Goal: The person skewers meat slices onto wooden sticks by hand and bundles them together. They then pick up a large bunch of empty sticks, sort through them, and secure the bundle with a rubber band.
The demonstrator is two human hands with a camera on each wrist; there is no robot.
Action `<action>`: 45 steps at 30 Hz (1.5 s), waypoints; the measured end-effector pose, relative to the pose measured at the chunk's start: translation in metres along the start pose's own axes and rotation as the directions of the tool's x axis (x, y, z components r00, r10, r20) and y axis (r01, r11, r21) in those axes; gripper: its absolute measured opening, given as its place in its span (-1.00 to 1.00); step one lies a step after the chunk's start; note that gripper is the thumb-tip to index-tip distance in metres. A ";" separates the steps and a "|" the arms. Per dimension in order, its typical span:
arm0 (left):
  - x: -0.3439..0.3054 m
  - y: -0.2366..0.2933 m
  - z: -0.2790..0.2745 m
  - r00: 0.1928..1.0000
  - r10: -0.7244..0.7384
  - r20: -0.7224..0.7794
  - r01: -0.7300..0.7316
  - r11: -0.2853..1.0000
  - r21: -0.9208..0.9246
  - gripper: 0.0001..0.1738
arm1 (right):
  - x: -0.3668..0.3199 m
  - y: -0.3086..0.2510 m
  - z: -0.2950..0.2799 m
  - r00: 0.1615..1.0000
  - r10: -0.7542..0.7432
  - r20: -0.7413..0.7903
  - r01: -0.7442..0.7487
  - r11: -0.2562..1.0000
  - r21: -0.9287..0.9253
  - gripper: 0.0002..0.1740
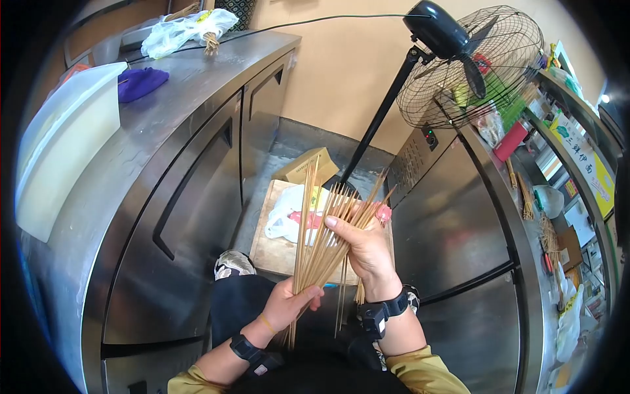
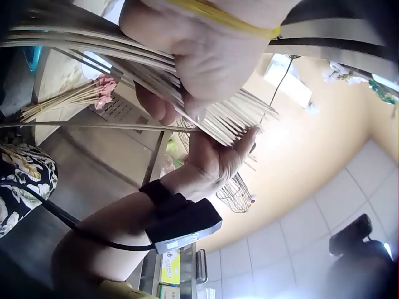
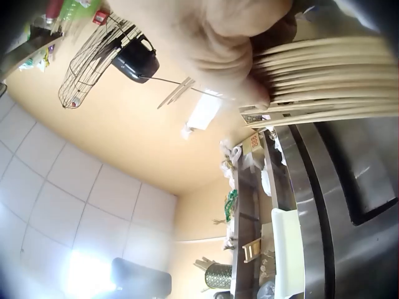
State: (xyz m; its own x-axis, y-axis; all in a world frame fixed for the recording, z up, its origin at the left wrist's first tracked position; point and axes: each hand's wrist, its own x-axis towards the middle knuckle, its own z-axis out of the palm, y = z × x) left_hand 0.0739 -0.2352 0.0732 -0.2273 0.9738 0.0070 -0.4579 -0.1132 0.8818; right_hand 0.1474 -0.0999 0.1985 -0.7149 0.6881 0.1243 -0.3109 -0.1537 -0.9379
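Skewers (image 1: 319, 253) in left hand (image 1: 285, 305), right hand (image 1: 367, 249)

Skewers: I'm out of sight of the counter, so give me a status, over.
Left hand grips bamboo skewers at lower end. Right hand holds them fanned higher up. Nothing blocking; wooden board on floor beneath.

A bundle of thin, pale-tan bamboo skewers (image 1: 323, 240) stands nearly upright and fans out towards the top. The left hand (image 1: 289, 305) grips its lower part in curled fingers. The right hand (image 1: 367, 253) clasps the spread upper part, and the skewer tips rise past its fingers.
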 end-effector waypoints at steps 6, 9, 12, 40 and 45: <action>0.000 0.000 0.000 0.999 0.008 0.037 -0.007 1.000 -0.027 -0.79 | -0.003 0.002 -0.004 1.000 0.008 -0.028 -0.008 1.000 0.012 -0.75; -0.001 0.000 0.001 0.999 0.014 0.049 -0.012 0.999 -0.051 -0.76 | -0.004 0.002 -0.004 0.999 0.009 -0.034 -0.008 1.000 0.027 -0.75; 0.000 -0.002 0.000 0.998 0.006 0.059 -0.003 0.999 -0.042 -0.74 | -0.005 0.001 -0.003 0.999 -0.009 -0.034 0.010 0.999 0.038 -0.73; 0.014 -0.014 0.009 0.983 -0.112 0.144 0.103 0.993 0.065 -0.75 | 0.025 -0.045 -0.076 0.972 -0.202 -0.116 0.197 0.979 -0.054 -0.97; 0.013 -0.010 0.009 0.978 -0.120 0.170 0.103 0.989 0.103 -0.75 | 0.037 -0.117 -0.093 0.912 -0.375 -0.164 0.367 0.927 -0.074 -0.95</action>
State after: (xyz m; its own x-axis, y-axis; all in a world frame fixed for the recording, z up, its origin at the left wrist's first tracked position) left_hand 0.0835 -0.2200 0.0687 -0.0208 0.9996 -0.0187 -0.3875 0.0092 0.9218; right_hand 0.2160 0.0099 0.2830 -0.4329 0.8019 0.4117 -0.5049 0.1626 -0.8477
